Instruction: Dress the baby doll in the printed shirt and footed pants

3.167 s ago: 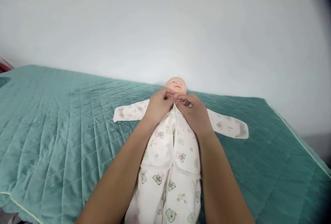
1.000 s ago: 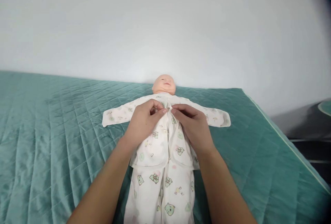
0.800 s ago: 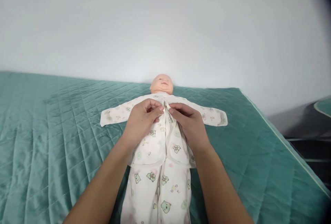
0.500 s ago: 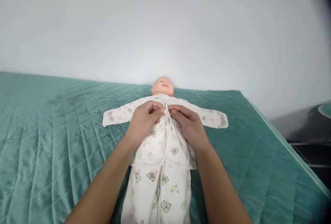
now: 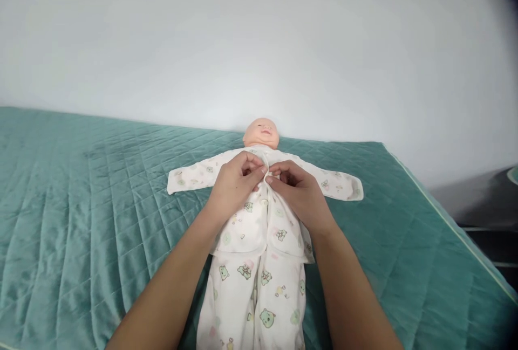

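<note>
We have a baby doll (image 5: 262, 133) lying on its back on the bed, near the far edge, with its head toward the white wall (image 5: 259, 53). It wears a white jacket (image 5: 259, 215) printed with small green bears, and matching trousers (image 5: 259, 301) that run down toward us and out of the bottom of the view. The two sleeves are spread flat to either side, the one on our left (image 5: 190, 176) and the one on our right (image 5: 342, 185) both lying on the cover.

Our hands meet on the doll's chest, just below its chin. Our left hand (image 5: 237, 185) pinches the front edge of the jacket between thumb and fingertips, and our right hand (image 5: 297, 191) pinches the facing edge, so the fingertips of both touch at the middle seam. What sort of fastening lies between them we cannot tell, as the fingers hide it. Both forearms come up from the bottom of the view along the doll's sides.

The bed is covered by a teal quilted bedspread (image 5: 89, 210) with a pale piped border (image 5: 457, 231) at the right edge.
</note>
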Demonstrator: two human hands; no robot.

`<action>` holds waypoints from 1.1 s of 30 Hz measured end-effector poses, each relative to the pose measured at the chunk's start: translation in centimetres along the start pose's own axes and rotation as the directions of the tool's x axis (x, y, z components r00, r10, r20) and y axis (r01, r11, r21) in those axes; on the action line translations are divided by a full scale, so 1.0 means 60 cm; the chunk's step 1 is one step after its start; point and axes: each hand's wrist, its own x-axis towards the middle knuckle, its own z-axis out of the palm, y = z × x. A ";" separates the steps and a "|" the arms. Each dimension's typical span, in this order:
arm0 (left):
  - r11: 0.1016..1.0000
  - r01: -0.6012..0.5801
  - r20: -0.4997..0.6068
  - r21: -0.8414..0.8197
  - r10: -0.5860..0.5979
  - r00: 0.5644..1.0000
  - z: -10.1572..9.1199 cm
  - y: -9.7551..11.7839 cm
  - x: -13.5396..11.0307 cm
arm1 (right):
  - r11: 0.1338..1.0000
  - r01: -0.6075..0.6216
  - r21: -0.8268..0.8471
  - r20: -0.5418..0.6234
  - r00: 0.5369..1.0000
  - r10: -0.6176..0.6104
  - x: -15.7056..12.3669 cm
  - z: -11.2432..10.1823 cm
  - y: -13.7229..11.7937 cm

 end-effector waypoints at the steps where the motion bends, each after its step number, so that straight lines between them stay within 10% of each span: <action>1: 1.000 0.000 -0.001 0.008 0.000 1.000 0.001 -0.001 0.000 | 1.000 -0.003 -0.015 0.003 1.000 0.003 0.000 -0.001 -0.002; 23: 0.989 0.097 -0.024 -0.114 -0.100 0.995 0.007 0.001 -0.005 | 0.992 -0.112 0.060 0.028 0.994 0.110 0.003 -0.008 0.003; 33: 0.968 -0.014 0.075 0.249 -0.005 0.997 -0.010 0.018 -0.005 | 0.999 -0.037 0.008 -0.012 0.999 0.037 0.006 -0.008 0.005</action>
